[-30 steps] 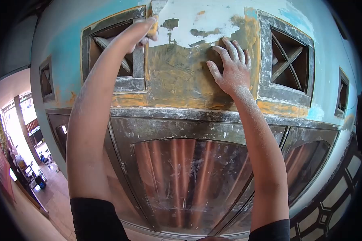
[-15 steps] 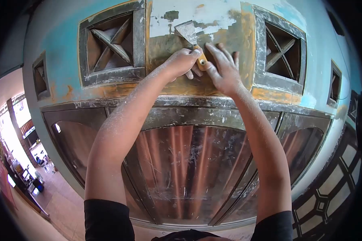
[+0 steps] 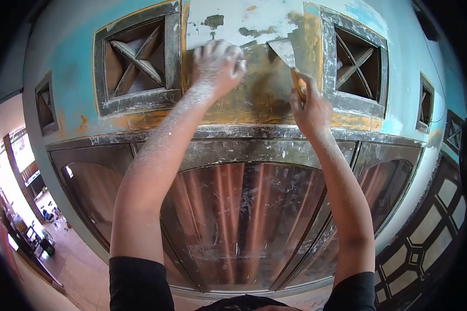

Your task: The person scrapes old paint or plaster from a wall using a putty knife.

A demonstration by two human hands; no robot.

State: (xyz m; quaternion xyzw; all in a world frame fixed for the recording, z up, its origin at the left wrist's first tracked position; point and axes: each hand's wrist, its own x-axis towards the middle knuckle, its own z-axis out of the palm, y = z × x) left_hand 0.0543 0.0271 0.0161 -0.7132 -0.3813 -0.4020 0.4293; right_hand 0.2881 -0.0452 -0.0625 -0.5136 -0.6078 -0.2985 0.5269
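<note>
The raised right hand grips a scraper tilted up and leftward.

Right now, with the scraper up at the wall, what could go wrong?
The scraper in the right hand could skid sideways and nick the left hand, raised nearby on the same stretch of wall. If the grip fails, the tool might drop against the glass pane below and possibly scratch it.

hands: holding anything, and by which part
The right hand holds the scraper by its handle; nothing visible is held in the left hand.
</note>
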